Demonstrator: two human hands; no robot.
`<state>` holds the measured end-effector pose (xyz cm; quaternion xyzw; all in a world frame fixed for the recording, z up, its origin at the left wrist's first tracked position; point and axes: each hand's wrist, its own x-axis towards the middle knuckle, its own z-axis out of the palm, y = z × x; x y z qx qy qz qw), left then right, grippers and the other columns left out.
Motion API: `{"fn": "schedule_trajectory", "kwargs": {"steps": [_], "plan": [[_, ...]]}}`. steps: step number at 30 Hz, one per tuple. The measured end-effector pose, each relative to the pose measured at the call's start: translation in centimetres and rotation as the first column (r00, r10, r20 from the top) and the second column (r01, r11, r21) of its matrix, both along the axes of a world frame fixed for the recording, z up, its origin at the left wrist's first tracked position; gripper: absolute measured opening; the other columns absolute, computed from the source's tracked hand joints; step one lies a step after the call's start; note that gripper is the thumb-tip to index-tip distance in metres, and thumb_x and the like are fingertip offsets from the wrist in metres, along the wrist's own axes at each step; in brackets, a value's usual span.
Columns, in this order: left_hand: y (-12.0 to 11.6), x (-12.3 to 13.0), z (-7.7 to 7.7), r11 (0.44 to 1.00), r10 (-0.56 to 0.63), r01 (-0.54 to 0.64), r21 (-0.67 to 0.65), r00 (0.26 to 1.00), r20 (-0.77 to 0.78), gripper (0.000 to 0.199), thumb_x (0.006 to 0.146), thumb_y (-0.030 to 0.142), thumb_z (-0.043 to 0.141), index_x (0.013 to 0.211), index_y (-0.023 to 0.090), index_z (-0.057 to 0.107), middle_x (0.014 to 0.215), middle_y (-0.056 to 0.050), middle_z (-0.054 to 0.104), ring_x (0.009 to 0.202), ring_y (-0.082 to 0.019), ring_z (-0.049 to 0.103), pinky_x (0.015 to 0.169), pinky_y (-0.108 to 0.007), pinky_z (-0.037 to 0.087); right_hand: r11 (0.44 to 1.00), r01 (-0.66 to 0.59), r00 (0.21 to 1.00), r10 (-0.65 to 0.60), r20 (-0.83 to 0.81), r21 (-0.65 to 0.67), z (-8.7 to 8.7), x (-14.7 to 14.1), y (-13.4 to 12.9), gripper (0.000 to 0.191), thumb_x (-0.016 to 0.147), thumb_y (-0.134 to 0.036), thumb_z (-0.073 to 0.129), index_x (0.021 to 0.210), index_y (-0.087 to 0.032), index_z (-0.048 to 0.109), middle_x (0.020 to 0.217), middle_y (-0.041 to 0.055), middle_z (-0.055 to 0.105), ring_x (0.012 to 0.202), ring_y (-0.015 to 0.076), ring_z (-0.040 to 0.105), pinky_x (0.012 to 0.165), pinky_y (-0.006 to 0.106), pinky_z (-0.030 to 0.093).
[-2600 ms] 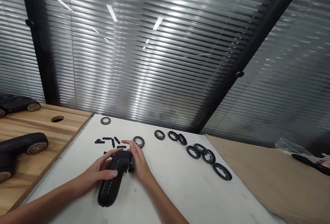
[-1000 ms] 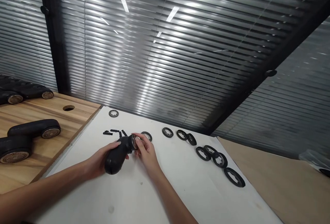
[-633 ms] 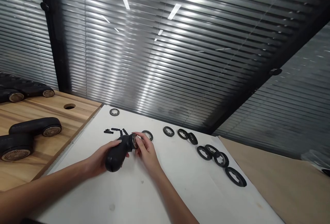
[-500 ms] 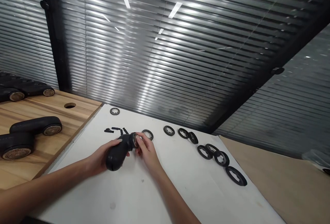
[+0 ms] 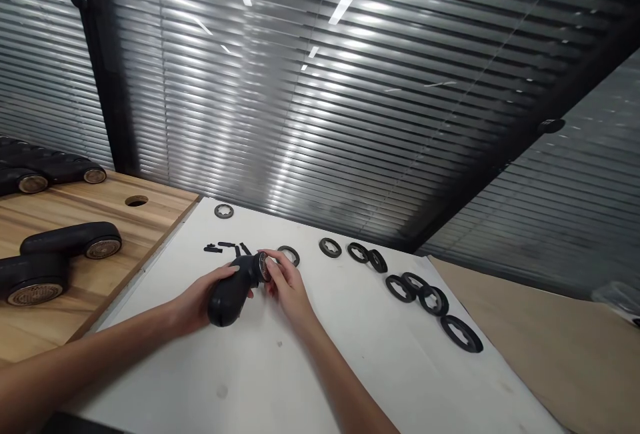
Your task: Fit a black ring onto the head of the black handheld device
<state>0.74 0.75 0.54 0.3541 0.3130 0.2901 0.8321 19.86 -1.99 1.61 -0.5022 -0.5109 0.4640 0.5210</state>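
A black fabric shaver [image 5: 229,297] with a round perforated metal head [image 5: 263,266] is held just above the white table sheet. My left hand [image 5: 203,291] wraps round its body, thumb on top. Fingers of my right hand [image 5: 286,281] are closed on the rim of the round head, partly covering it. Behind the shaver lie several small black strips [image 5: 227,245]. A black ring with a notched opening [image 5: 289,255] rests just beyond my right hand.
More black rings [image 5: 400,287] are scattered along the right side of the white sheet [image 5: 300,381], and one ring [image 5: 223,211] lies at its far left. Several other black shavers [image 5: 70,239] rest on the wooden table [image 5: 165,217] at left. Brown paper [image 5: 525,327] covers the right. Blinds stand behind.
The view has shifted slightly. Both hands keep their hold on the shaver, and its head has turned a little, showing more of the metal mesh.
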Motion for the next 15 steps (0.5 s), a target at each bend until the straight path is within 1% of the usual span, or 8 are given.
{"fn": "schedule_trajectory", "kwargs": {"steps": [5, 15], "plan": [[-0.09, 0.1, 0.22, 1.0, 0.003, -0.003, -0.018, 1.0, 0.003, 0.073, 0.063, 0.059, 0.086, 0.117, 0.014, 0.066, 0.091, -0.011, 0.073, 0.07, -0.016, 0.057, 0.064, -0.026, 0.045, 1.0, -0.011, 1.0, 0.011, 0.005, 0.008, 0.09, 0.04, -0.08, 0.059, 0.082, -0.067, 0.065, 0.116, -0.02, 0.065, 0.069, -0.0023, 0.05, 0.054, 0.0102, 0.044, 0.052, 0.025, 0.032], [-0.29, 0.1, 0.42, 1.0, -0.007, 0.007, -0.005, 1.0, -0.004, 0.069, 0.065, 0.057, 0.085, 0.118, 0.017, 0.064, 0.091, -0.009, 0.073, 0.071, -0.016, 0.059, 0.065, -0.026, 0.046, 1.0, -0.008, 0.999, 0.008, 0.033, -0.006, 0.19, 0.05, -0.14, 0.056, 0.083, -0.065, 0.063, 0.115, -0.019, 0.065, 0.069, -0.0016, 0.051, 0.054, 0.0104, 0.044, 0.051, 0.025, 0.03]]}}
